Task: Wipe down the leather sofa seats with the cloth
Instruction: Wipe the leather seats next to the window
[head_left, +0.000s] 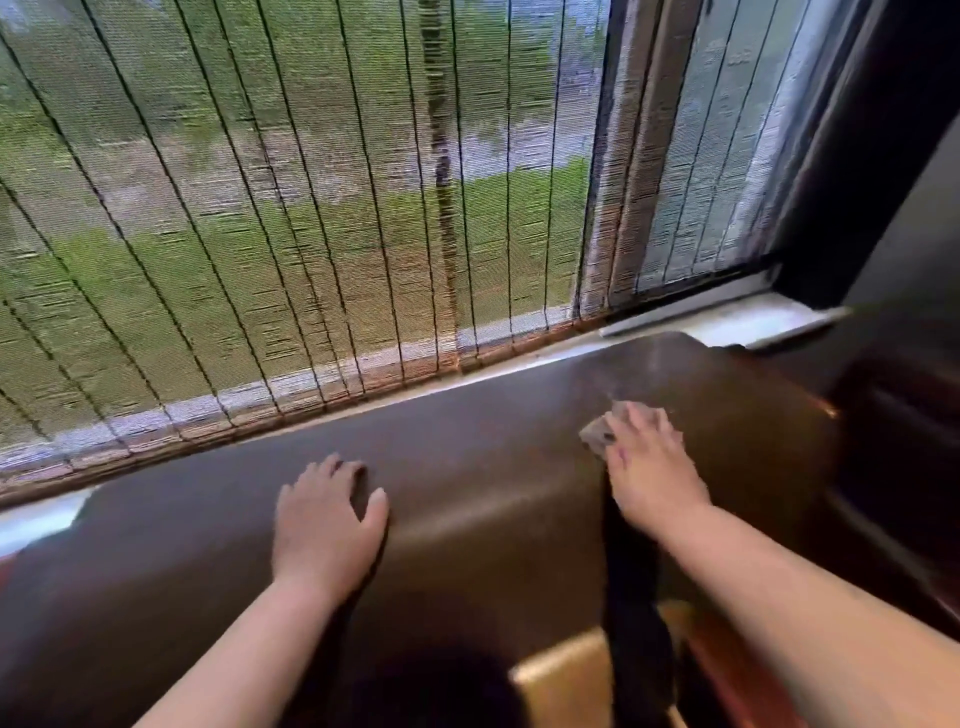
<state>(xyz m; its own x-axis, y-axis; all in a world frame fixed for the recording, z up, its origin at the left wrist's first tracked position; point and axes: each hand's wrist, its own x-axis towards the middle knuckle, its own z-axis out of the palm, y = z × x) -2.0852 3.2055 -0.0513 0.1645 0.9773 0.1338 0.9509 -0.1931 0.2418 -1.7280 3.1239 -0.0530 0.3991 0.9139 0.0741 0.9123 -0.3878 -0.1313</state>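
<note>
While the left hand (327, 512) rests flat, fingers spread, at 7 o'clock on the sofa (493, 467) back, likely a brace for the reach | right hand (647, 460) at 4 o'clock presses the cloth (597, 434) onto leather, fingers extended over it | blind (311, 208) just behind | seats look not yet wiped.

Cloth (597, 432) mostly hidden under right hand (649, 462) (blurred).
</note>
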